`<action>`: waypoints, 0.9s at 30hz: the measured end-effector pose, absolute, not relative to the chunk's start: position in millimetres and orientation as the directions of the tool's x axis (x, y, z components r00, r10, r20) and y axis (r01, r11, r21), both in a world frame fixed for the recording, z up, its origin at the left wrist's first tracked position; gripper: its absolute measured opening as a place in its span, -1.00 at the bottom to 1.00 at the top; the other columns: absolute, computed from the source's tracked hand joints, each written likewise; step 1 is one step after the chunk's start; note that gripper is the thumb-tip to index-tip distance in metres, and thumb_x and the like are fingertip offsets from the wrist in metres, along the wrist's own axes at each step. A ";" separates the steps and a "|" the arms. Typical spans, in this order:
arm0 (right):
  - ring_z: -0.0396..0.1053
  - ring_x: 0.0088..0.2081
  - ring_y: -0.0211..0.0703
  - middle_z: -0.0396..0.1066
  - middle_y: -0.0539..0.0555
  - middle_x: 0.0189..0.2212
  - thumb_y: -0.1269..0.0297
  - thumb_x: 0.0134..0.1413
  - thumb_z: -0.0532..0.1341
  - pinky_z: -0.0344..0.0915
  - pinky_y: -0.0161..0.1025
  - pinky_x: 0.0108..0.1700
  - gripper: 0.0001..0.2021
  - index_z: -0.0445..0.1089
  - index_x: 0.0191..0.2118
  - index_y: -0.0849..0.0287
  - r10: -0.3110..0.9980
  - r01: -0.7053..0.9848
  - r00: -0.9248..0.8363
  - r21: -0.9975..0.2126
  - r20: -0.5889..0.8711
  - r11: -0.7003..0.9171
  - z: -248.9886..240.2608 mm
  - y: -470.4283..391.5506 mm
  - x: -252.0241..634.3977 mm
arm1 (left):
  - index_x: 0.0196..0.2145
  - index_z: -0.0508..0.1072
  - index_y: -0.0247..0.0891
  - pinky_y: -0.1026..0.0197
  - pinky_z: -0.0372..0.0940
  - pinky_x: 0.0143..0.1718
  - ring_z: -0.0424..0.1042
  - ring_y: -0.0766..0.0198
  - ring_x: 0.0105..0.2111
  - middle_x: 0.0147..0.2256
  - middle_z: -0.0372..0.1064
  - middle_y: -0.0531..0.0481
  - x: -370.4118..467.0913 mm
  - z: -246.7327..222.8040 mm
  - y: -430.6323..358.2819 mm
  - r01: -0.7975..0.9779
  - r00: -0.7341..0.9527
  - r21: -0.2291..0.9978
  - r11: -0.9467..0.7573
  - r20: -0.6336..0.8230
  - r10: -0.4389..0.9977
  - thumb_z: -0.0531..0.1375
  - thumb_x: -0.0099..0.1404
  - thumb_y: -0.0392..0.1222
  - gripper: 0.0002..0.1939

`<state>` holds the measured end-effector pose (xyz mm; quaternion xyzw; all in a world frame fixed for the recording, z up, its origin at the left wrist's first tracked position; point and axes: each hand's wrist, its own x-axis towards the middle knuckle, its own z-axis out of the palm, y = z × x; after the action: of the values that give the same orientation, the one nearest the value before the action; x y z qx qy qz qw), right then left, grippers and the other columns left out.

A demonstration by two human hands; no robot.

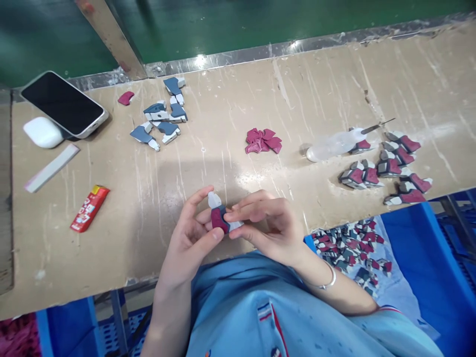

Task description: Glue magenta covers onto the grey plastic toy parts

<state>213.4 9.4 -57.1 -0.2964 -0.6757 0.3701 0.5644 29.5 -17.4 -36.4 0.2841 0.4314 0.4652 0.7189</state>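
Between my two hands, above the front part of the table, is a small plastic toy part [219, 219] in maroon, dark blue-grey and white. My left hand [193, 233] pinches its maroon side with the thumb, fingers behind it. The fingertips of my right hand [269, 220] close on its right side near a white end. Beyond my hands lies a small pile of maroon plastic pieces [262, 141]. Several blue-grey and white parts [169, 128] sit at the back left. On the right are several parts with maroon faces [390, 166], like the one I hold.
A clear bottle [330, 145] with a thin dark tip lies among the right-hand parts. At left are a phone [67, 104], a white case [42, 132], a pale strip [52, 168] and a red packet [89, 208]. A blue bin [420, 238] holding many parts stands below the table [156, 183].
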 end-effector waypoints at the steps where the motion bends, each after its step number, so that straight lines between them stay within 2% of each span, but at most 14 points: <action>1: 0.71 -0.06 -0.05 0.75 0.03 -0.22 0.39 0.36 0.47 0.71 -0.11 -0.05 -0.70 0.40 0.03 -0.01 0.818 -0.006 -0.184 -0.833 0.544 0.553 -57.7 9.0 213.3 | 0.13 0.46 -0.06 0.10 0.63 -0.11 0.75 0.06 -0.20 -0.39 0.60 0.09 30.5 -36.7 -17.8 -0.419 0.177 0.809 0.412 -0.372 0.911 0.59 0.25 0.08 -0.38; 4: 0.70 0.00 -0.02 0.74 0.04 -0.20 0.40 0.35 0.47 0.71 -0.08 0.00 -0.67 0.40 0.08 -0.03 0.822 -0.040 -0.177 -0.838 0.541 0.543 -60.2 6.6 212.9 | -0.10 0.59 -0.16 0.19 0.63 -0.20 0.73 0.13 -0.26 -0.31 0.67 -0.02 35.0 -37.0 -19.9 -0.360 0.050 0.870 0.337 -0.342 0.938 0.61 0.22 0.06 -0.56; 7: 0.70 -0.01 -0.07 0.69 0.12 0.02 0.28 0.34 0.49 0.70 -0.13 -0.01 -0.54 0.37 0.23 -0.06 0.876 -0.117 -0.168 -0.891 0.453 0.438 -62.1 3.4 213.2 | -0.19 0.72 -0.15 0.28 0.62 -0.14 0.72 0.20 -0.17 -0.16 0.68 -0.04 40.0 -34.0 -23.1 -0.182 -0.122 0.974 0.136 -0.159 0.980 0.57 0.26 -0.17 -0.81; 9: 0.70 0.01 -0.05 0.65 0.17 0.12 0.20 0.35 0.48 0.69 -0.13 0.00 -0.50 0.38 0.30 -0.04 0.925 -0.085 -0.212 -0.949 0.314 0.303 -61.5 2.3 214.1 | -0.14 0.77 -0.11 0.27 0.63 -0.09 0.71 0.18 -0.11 -0.12 0.67 -0.04 42.6 -31.0 -25.4 -0.060 -0.163 0.996 0.071 -0.080 0.983 0.54 0.26 -0.27 -0.80; 10: 0.70 0.03 -0.03 0.66 0.18 0.11 0.18 0.38 0.46 0.69 -0.12 0.01 -0.56 0.43 0.28 -0.02 0.941 -0.057 -0.241 -0.971 0.239 0.232 -60.7 2.2 214.6 | -0.09 0.77 -0.10 0.25 0.64 -0.08 0.71 0.17 -0.11 -0.12 0.67 -0.04 43.5 -29.8 -26.6 -0.030 -0.176 0.997 0.072 -0.076 0.982 0.54 0.25 -0.27 -0.74; 13: 0.72 -0.08 -0.02 0.72 0.14 -0.08 0.13 0.43 0.40 0.69 -0.13 -0.03 -0.78 0.60 0.08 0.04 0.952 -0.057 -0.285 -0.993 0.114 0.101 -58.0 3.0 215.3 | -0.02 0.75 -0.10 0.21 0.66 -0.06 0.72 0.15 -0.11 -0.13 0.70 -0.03 45.3 -29.2 -29.2 -0.055 -0.224 0.992 0.111 -0.120 0.967 0.58 0.23 -0.21 -0.65; 16: 0.72 -0.15 -0.06 0.73 0.13 -0.14 0.14 0.40 0.42 0.69 -0.18 -0.09 -0.82 0.63 0.01 0.06 0.962 -0.111 -0.250 -0.990 0.113 0.087 -57.6 2.9 213.1 | -0.13 0.76 -0.10 0.22 0.66 -0.08 0.73 0.16 -0.15 -0.18 0.72 0.01 46.5 -33.1 -29.9 -0.050 -0.232 0.995 0.086 -0.096 0.968 0.57 0.25 -0.22 -0.78; 20: 0.72 -0.14 -0.08 0.71 0.13 -0.15 0.22 0.40 0.41 0.68 -0.20 -0.07 -0.86 0.62 -0.01 0.07 0.972 -0.130 -0.190 -0.985 0.141 0.118 -61.9 0.7 207.9 | -0.17 0.79 -0.05 0.22 0.63 -0.12 0.70 0.20 -0.23 -0.23 0.73 0.05 48.0 -39.0 -28.2 0.114 -0.264 0.992 -0.044 0.073 0.962 0.51 0.31 -0.28 -0.84; 23: 0.71 -0.11 -0.05 0.69 0.15 -0.13 0.15 0.42 0.39 0.69 -0.15 -0.06 -0.82 0.61 0.01 0.08 0.970 -0.138 -0.206 -0.986 0.126 0.099 -65.3 2.0 205.5 | -0.16 0.80 -0.05 0.14 0.65 -0.13 0.70 0.15 -0.24 -0.22 0.74 0.04 48.1 -39.9 -26.7 0.179 -0.279 0.981 -0.073 0.122 0.952 0.51 0.33 -0.24 -0.86; 27: 0.69 -0.14 -0.06 0.68 0.14 -0.17 0.03 0.40 0.42 0.68 -0.15 -0.11 -0.75 0.64 -0.04 0.09 0.971 -0.157 -0.190 -0.981 0.143 0.114 -63.8 7.7 204.7 | -0.15 0.80 -0.03 0.13 0.66 -0.10 0.72 0.13 -0.21 -0.20 0.75 0.03 48.1 -38.2 -26.2 0.190 -0.279 0.981 -0.047 0.100 0.955 0.53 0.31 -0.20 -0.85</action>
<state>204.7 7.7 -63.8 -0.3759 -0.5415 0.5493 0.5135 48.1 -26.2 -38.2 0.4837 0.5918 0.5380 0.3554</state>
